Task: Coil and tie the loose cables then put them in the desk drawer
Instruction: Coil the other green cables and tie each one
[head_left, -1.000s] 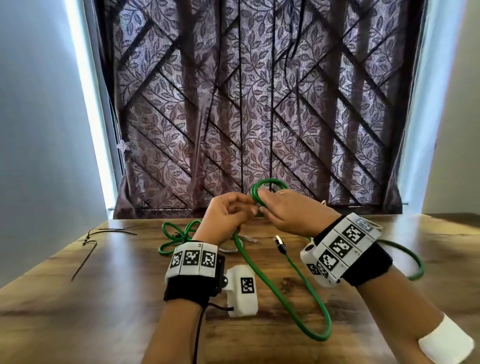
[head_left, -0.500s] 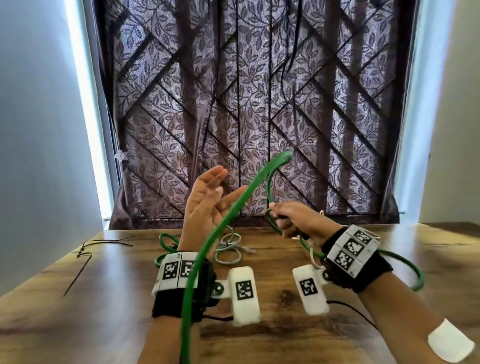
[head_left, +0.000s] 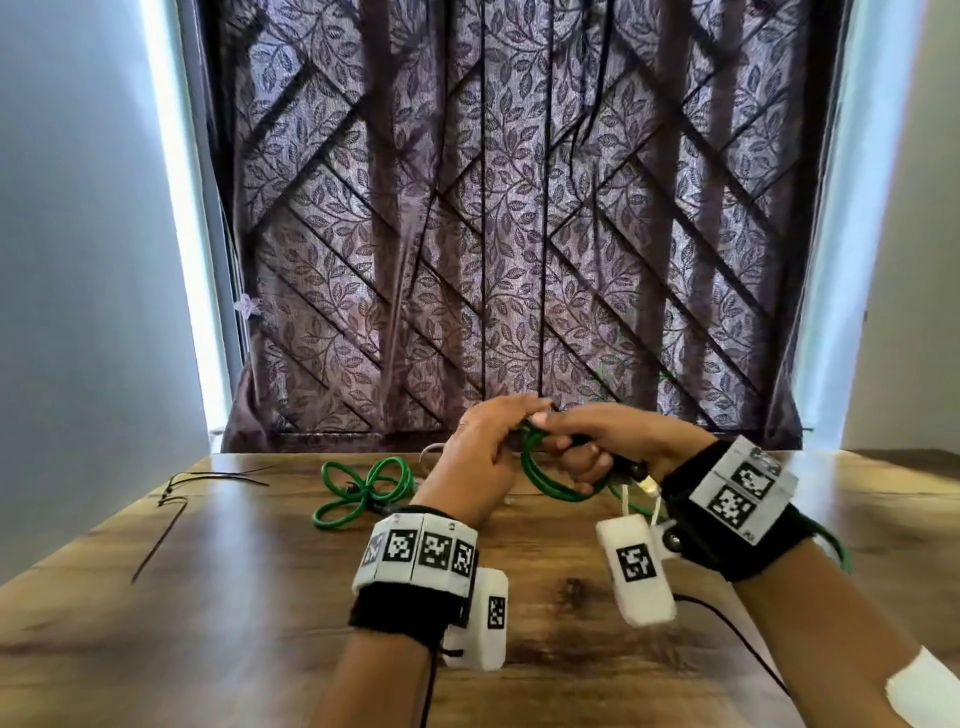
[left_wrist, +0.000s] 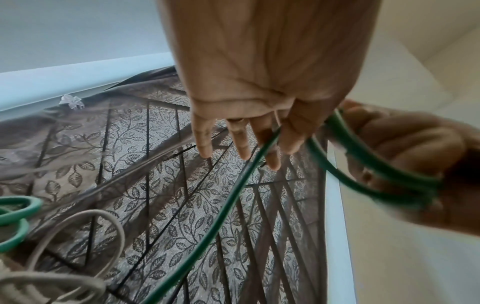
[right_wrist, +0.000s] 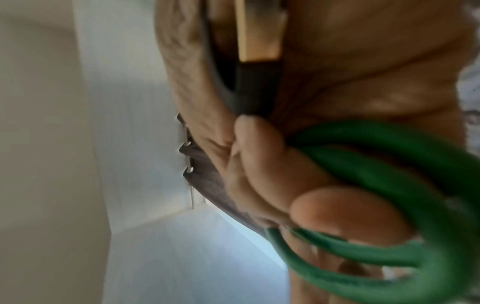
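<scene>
Above the table's (head_left: 218, 597) far edge, the right hand (head_left: 618, 441) clenches the green cable's (head_left: 545, 480) loops while the left hand's (head_left: 478, 467) straight fingers (left_wrist: 270, 148) guide a strand.

From the head we look forward and down over both wrists to the wooden desk (head_left: 208, 597) and the leaf-patterned curtain (head_left: 519, 234) behind it. From the left wrist we look along the palm, close up, toward that same curtain (left_wrist: 161, 205). From the right wrist we sit very near, blurred, against curled fingers. All three views share the green cable (head_left: 545, 480) (left_wrist: 228, 207) (right_wrist: 389, 164).
</scene>
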